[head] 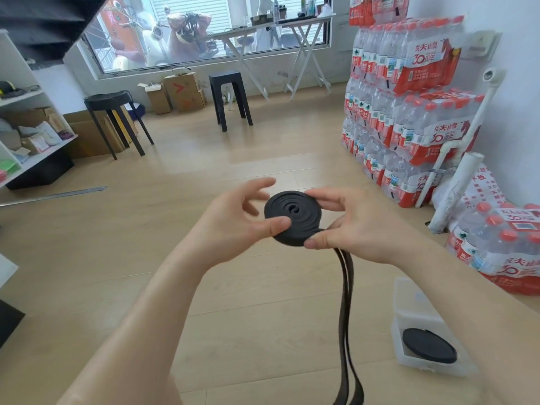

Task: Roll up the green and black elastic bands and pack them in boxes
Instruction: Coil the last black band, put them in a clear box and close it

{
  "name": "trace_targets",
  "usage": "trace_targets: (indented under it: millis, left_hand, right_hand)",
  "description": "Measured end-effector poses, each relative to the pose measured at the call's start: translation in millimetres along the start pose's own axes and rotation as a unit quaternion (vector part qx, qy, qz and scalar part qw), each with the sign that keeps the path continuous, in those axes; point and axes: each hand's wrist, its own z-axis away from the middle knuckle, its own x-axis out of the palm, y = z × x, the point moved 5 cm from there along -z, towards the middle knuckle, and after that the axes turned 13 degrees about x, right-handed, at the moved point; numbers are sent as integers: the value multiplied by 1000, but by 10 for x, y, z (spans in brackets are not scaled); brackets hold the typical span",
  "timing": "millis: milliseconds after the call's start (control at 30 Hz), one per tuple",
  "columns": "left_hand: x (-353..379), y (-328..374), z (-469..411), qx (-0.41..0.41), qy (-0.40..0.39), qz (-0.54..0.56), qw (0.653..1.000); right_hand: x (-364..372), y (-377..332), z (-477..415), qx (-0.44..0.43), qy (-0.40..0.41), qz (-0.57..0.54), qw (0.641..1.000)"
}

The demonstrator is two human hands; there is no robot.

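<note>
Right hand (353,226): fingers curled over the far-right rim of the coiled black band (292,216), thumb pinching the near edge where the loose end leaves the coil. Firm grip, not spread.

Left hand (239,220): thumb pressed flat on the coil's near-left edge, fingers spread and slightly blurred behind it. Can't tell if they touch the coil.

The coil is held flat, face up, between both hands: 3 o'clock from the left hand, 9 o'clock from the right. Both are equally near.

The tail (346,317), doubled, exits the coil at about 5 o'clock and hangs toward 6 o'clock, out of the bottom of the frame. Its long axis is near vertical, so a fair length looks unrolled and winding probably isn't done.

The box (415,311), clear plastic and open, sits on the floor (233,287) at 5 o'clock from the right hand, well apart. A rolled band (429,344), black, lies flat inside it. The right hand is nearer the box.

No green band in view.
</note>
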Motion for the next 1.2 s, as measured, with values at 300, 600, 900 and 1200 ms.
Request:
trace_targets:
  millis: [300, 600, 900, 1200]
  left_hand:
    - [224, 491, 122, 326, 25, -342, 881]
    - [216, 380, 84, 224, -47, -284, 931]
    - [112, 251, 35, 112, -58, -265, 956]
    - [16, 104, 17, 56, -48, -192, 979]
  right_hand:
    - [-12, 158, -22, 93, -135, -144, 976]
    - [133, 207, 27, 125, -236, -85, 960]
    - [253, 134, 76, 109, -149, -92, 978]
    - [159, 47, 24, 14, 9, -3, 1000]
